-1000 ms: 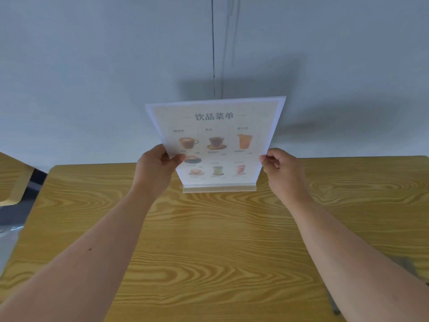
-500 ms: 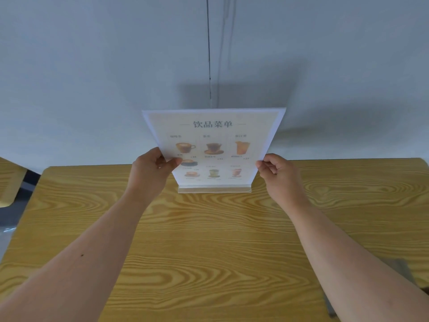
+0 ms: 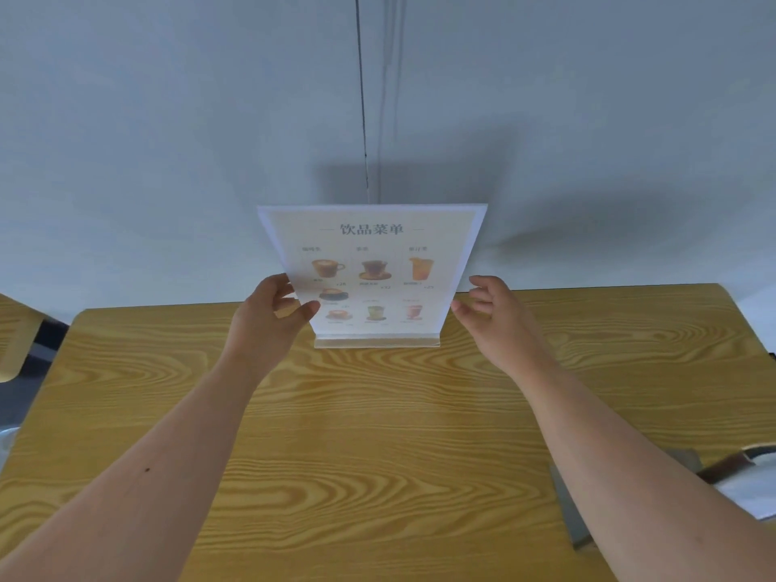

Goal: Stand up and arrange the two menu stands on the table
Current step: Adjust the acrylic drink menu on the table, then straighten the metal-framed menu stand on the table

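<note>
A clear menu stand (image 3: 373, 262) with a drinks menu sheet stands upright on its base near the far edge of the wooden table (image 3: 378, 455). My left hand (image 3: 268, 325) grips its left edge, thumb in front and fingers behind. My right hand (image 3: 491, 317) is open just off the right edge, fingers spread, not touching. A flat grey and white item (image 3: 739, 485), probably the second menu stand, lies at the table's right front edge, partly hidden by my right forearm.
A pale grey wall (image 3: 168, 140) rises right behind the table's far edge. Part of a wooden chair (image 3: 17, 338) shows at the far left, over a dark floor.
The menu stand has come down onto the table and stands upright. My right hand has let go of its right edge and opened; my left hand stays on the left edge.
</note>
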